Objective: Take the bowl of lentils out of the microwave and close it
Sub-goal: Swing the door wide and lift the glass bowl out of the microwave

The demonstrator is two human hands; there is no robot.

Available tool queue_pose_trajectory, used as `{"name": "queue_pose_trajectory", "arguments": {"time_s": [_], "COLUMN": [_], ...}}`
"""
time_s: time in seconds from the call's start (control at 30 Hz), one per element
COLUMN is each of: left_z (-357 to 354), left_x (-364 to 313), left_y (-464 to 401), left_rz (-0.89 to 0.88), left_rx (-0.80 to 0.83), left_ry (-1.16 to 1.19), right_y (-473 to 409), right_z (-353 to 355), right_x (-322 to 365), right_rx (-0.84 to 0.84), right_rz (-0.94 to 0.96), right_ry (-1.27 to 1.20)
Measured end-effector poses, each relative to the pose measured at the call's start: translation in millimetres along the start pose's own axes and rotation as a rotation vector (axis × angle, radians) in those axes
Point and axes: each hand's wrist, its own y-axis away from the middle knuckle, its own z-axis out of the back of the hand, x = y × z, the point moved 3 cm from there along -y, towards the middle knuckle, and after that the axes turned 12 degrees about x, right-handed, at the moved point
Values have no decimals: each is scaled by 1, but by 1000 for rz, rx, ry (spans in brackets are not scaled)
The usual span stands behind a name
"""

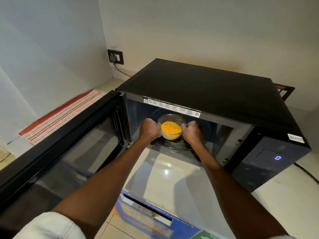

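A black microwave (207, 87) stands on a pale counter, its door (65, 149) swung wide open to the left. Inside, on the glass turntable (205, 131), sits a clear glass bowl (170, 118) holding orange-yellow lentils (171, 129). Both my arms reach into the cavity. My left hand (149, 129) grips the bowl's left rim and my right hand (191, 132) grips its right rim. The bowl's underside is hidden, so I cannot tell whether it rests on the turntable or is lifted off it.
A red-and-white striped cloth (60, 116) lies on the counter left of the door. A wall socket (115, 56) with a plug and cable is behind. The control panel (269, 163) shows a lit digit. A blue cardboard box (155, 219) sits below the counter edge.
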Motion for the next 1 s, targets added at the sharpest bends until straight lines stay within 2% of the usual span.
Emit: {"name": "queue_pose_trajectory", "arguments": {"time_s": [0.2, 0.57, 1.0], "left_z": [16, 61, 107], "left_x": [-1, 0, -13], "left_y": [26, 108, 193], "left_rz": [5, -35, -134], "left_rx": [2, 36, 46], "left_ry": [30, 77, 1], "right_y": [29, 122, 220], "right_z": [0, -3, 1], "right_x": [15, 46, 75], "right_rx": [-118, -140, -226], "right_rz": [55, 88, 72], "right_ry": [57, 62, 23]}}
